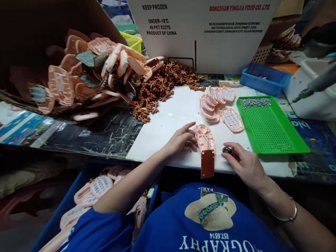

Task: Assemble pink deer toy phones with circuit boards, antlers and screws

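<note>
Between my hands lies a pink plastic shell (204, 134), hollow side up, on the white work surface. A brown circuit board (207, 164) sits at its near end and overhangs the table edge. Thin wires run from the board to a small round black speaker (227, 150). My right hand (245, 164) pinches that speaker between thumb and fingers, to the right of the shell. At the shell's left side, my left hand (182, 140) has its fingers apart, close to the rim; whether a fingertip touches it is hard to tell.
Several pink keypad covers (232, 119) lie beyond the shell. A green tray (275, 126) with small screws stands right, near a blue bin (265, 78) and a power screwdriver (315, 84). Brown small parts (157, 87) and a carton of shells (61, 85) are left.
</note>
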`<state>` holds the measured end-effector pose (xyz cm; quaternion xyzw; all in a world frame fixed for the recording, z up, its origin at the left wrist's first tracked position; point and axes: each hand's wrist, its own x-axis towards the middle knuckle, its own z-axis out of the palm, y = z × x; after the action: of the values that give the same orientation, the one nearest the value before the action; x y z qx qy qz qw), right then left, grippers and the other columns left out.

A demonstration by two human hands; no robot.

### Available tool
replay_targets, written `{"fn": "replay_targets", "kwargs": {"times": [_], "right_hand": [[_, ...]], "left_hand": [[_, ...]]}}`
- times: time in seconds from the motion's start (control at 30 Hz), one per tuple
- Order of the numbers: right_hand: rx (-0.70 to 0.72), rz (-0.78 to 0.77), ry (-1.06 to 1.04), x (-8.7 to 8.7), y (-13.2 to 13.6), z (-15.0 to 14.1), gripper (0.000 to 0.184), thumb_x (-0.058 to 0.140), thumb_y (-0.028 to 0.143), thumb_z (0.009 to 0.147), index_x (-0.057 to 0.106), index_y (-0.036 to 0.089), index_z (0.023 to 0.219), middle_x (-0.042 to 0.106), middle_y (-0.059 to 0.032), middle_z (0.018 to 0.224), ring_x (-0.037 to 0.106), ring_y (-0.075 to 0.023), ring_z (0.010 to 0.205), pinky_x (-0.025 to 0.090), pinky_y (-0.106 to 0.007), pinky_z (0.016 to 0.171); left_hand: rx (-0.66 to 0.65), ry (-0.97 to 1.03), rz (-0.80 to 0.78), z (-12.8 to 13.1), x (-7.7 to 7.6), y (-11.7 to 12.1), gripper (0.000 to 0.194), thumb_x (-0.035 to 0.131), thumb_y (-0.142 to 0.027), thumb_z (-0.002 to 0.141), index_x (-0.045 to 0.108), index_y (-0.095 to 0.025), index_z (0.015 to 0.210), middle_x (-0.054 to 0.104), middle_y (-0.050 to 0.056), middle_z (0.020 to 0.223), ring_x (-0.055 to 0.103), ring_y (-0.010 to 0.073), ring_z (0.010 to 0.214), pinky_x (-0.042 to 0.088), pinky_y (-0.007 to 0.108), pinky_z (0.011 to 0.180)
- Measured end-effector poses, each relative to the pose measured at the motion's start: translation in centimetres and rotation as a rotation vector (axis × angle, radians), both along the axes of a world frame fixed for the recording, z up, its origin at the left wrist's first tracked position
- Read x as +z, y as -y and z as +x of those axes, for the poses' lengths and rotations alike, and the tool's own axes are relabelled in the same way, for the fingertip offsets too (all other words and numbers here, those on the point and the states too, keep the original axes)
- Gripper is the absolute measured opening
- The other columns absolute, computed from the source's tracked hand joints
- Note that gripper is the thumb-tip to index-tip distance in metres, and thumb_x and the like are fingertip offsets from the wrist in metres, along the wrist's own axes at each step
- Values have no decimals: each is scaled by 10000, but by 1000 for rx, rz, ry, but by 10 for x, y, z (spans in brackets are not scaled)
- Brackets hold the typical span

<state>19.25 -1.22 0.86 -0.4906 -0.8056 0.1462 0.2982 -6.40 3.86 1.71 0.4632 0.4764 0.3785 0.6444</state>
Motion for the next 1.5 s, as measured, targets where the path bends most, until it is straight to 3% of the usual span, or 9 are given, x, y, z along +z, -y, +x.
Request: {"fn": "replay_targets", "kwargs": {"times": [0.17,0.3,0.43,0.73,0.93,1.1,1.2,1.37,1.5], "right_hand": [[-63,194,339,-8,-1,4,236,552,370,983,703,193,1020,694,-40,841,661,-163,684,413,-273,583],[8,197,289,-11,-2,6,288,537,342,993,660,165,1184,673,-56,902,662,-176,792,451,-284,682],[66,176,286,-12,-6,2,234,539,325,991,667,184,1126,672,-43,900,659,-182,786,451,-304,681],[197,48,53,-5,-8,0,104,501,225,995,587,175,1020,632,-90,1022,614,-217,969,490,-356,860],[365,-341,-274,1,-5,-15,105,473,163,985,534,216,1053,648,-59,1124,622,-164,1035,493,-317,921],[555,-484,-273,9,1,-43,77,492,173,979,554,209,1007,652,-20,986,610,-143,889,501,-296,823],[601,-350,-236,14,-1,-53,75,482,169,987,552,196,989,639,-28,954,608,-143,879,513,-283,808],[494,175,-47,21,-29,-50,120,475,210,999,574,167,1051,644,-116,1072,613,-213,1017,528,-343,880],[423,270,173,16,-65,-50,193,451,243,1006,616,144,1011,657,-123,981,618,-236,907,530,-361,775]], "left_hand": [[75,-708,649,8,4,19,528,548,-413,902,491,-197,1380,602,113,1124,621,204,896,520,330,784],[-74,-1002,845,18,-4,51,721,600,-585,864,430,-159,1421,654,110,1021,645,263,919,531,373,771],[-170,-1079,794,19,-12,69,722,638,-527,876,394,-143,1437,687,71,926,657,224,809,523,339,711],[-197,-636,393,9,-1,61,612,674,-211,826,455,-239,1397,653,-25,883,546,96,625,437,246,637],[-133,-308,244,-1,6,60,429,620,-265,849,499,-201,1256,522,-43,784,502,101,674,415,231,636],[-53,-485,284,-32,27,65,312,581,-281,873,526,-193,1167,542,-18,833,522,124,752,420,248,671],[-28,-600,330,-42,37,71,261,525,-278,916,533,-203,1166,546,-17,841,528,120,739,430,252,679],[61,-505,329,-34,35,72,326,550,-295,925,532,-221,1242,557,-10,883,538,107,734,436,224,638],[84,-387,316,-23,21,67,339,563,-287,922,528,-208,1250,568,-4,917,541,96,731,441,223,648]]}}
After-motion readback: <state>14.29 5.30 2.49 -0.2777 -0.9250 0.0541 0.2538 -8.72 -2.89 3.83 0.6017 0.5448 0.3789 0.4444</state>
